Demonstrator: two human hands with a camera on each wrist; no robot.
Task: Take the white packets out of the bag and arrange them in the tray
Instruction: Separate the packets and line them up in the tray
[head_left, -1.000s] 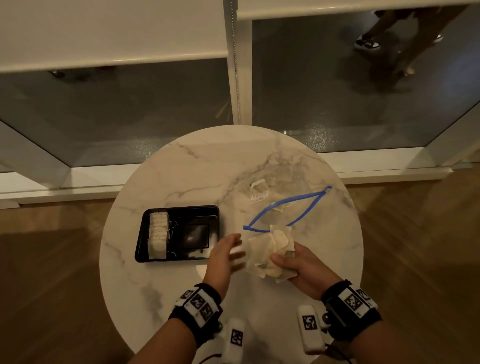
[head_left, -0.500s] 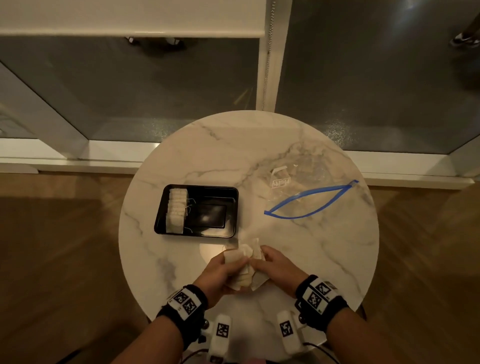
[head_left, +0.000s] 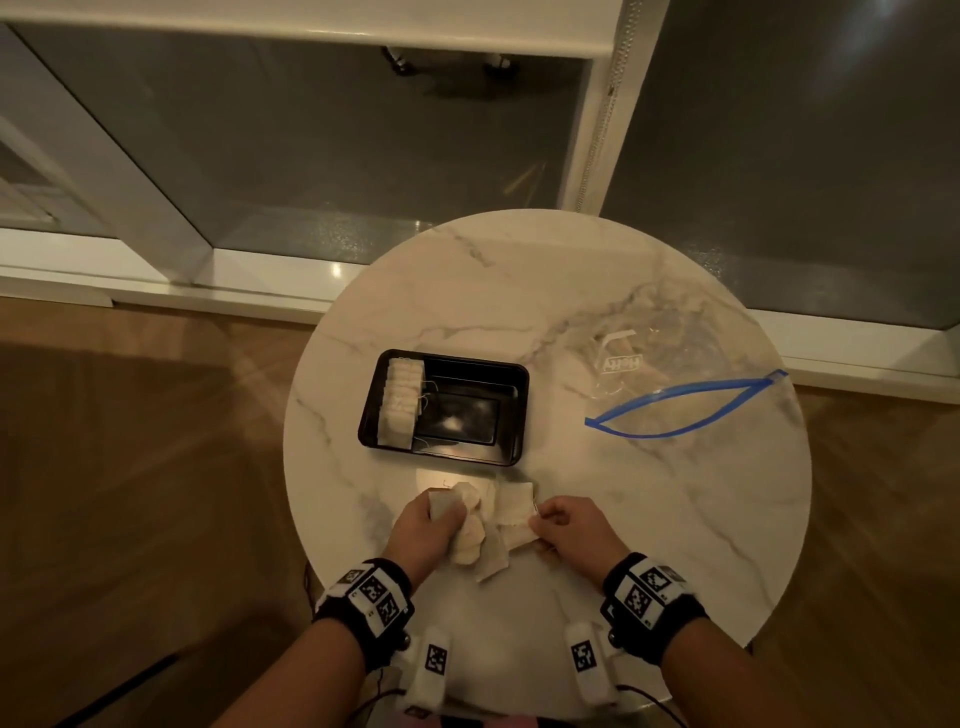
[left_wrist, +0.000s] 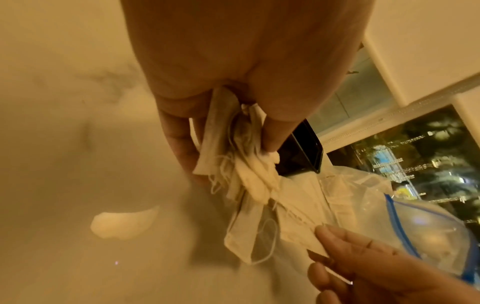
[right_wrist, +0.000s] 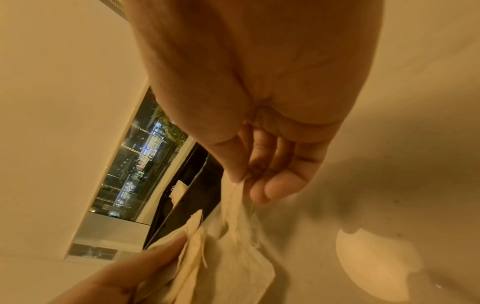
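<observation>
1. We see a bunch of white packets held over the near edge of the round marble bench, just in front of the black tray.
2. The packets look like thin, soft, cream-white paper squares, crumpled and overlapping, with fine white strings trailing from them.
3. Our left hand has its fingers curled and clamped round one end of the bunch.
4. Our right hand pinches the edge of one flat packet between thumb and forefinger.
5. A neat row of packets stands on edge along the tray's left side; the rest of the tray is shiny black.
6. The clear bag with its blue zip strip lies open and flat on the bench, well apart to the right.
</observation>
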